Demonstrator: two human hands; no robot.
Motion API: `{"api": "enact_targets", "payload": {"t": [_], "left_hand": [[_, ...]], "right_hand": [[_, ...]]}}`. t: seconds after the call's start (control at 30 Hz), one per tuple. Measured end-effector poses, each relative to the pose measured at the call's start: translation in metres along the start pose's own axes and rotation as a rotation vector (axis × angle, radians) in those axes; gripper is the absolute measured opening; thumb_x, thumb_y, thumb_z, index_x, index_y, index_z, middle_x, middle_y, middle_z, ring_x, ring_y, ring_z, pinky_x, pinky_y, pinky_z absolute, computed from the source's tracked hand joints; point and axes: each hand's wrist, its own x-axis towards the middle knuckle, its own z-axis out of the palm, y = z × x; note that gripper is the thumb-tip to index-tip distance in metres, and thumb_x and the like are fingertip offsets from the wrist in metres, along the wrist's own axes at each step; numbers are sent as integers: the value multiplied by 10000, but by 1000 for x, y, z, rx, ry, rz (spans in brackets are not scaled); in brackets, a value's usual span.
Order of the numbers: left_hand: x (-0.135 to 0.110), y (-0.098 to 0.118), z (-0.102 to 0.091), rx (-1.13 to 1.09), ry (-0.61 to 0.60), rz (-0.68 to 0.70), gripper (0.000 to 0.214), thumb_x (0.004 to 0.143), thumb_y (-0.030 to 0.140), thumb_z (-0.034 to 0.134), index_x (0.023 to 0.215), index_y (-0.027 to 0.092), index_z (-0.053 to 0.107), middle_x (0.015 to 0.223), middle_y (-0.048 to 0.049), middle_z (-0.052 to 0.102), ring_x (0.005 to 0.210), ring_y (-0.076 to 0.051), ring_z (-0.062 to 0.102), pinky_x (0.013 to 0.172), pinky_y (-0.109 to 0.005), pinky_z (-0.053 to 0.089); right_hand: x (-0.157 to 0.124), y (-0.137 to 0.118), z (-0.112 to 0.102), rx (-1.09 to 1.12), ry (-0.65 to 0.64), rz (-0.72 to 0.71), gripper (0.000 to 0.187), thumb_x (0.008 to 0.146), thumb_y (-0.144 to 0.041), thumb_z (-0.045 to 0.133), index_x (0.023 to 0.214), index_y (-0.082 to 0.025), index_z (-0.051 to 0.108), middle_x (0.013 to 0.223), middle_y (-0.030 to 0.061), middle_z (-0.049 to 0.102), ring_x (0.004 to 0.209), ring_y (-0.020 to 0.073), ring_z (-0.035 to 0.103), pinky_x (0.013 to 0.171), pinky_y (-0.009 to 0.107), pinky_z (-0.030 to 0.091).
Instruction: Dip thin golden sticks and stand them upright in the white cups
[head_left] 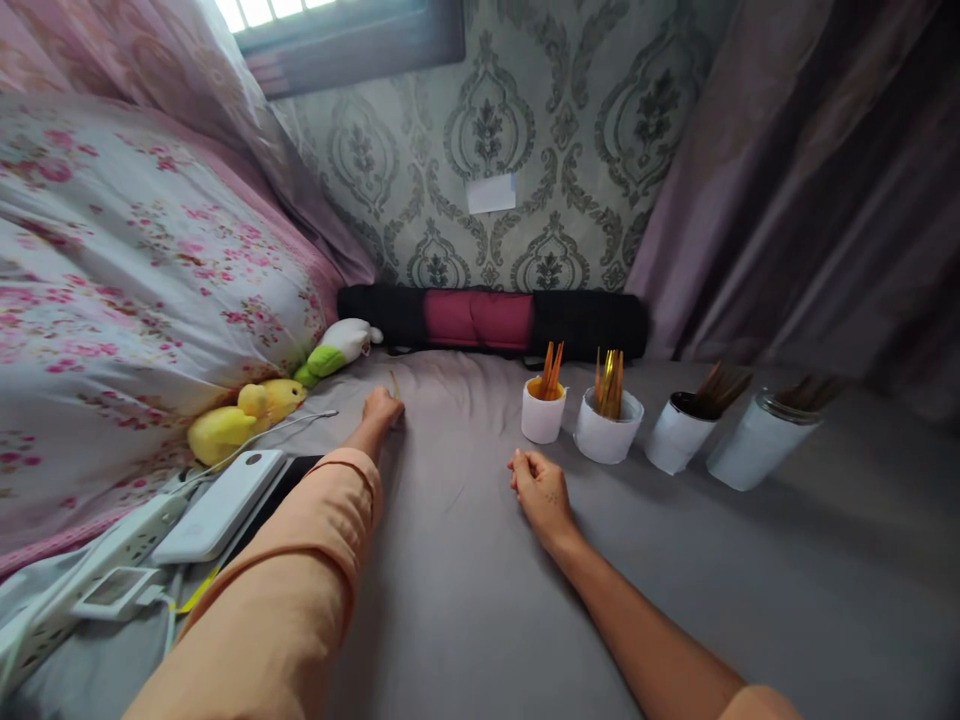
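Note:
Out on the grey sheet, my left hand [382, 406] is closed, with a thin yellowish-brown stick [394, 383] poking up from its fingers. My right hand [541, 490] rests on the sheet with its fingers curled in; nothing shows in it. Just beyond that hand stands a small white cup [543, 418] with orange sticks [553, 372]. To its right is a wider white cup [609, 436] with gold and orange sticks [610, 385]. Two more white containers, one [679, 440] shorter and one [761, 448] taller, hold dark brown sticks and look tilted at the right.
A black and maroon roll [480, 318] lies along the wall. Yellow plush toys [225, 430] and a green-white one [341, 347] lie at left. Nearer are a white power bank [221, 510], a power strip [127, 540], a charger [120, 593] and cables.

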Motion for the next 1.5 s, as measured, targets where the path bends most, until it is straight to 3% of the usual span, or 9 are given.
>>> {"api": "enact_targets", "payload": {"t": [0.57,1.5], "left_hand": [[-8,9,-6,188,-10,5,201,620,147,587,818,115,607,835,-176,647,884,-267,601,664,-281,440],[-9,6,-10,113,37,6,92,604,144,595,695,131,586,854,-196,633,934,-307,582,724,-328,436]], "right_hand": [[-1,-2,0,-7,-7,6,375,816,-450,394,670,-149,562,493,-14,484,429,94,418,427,202,310],[-1,-1,-1,-54,0,-43,383,825,-442,376,664,-153,568,494,-8,513,421,94,426,435,205,308]]}}
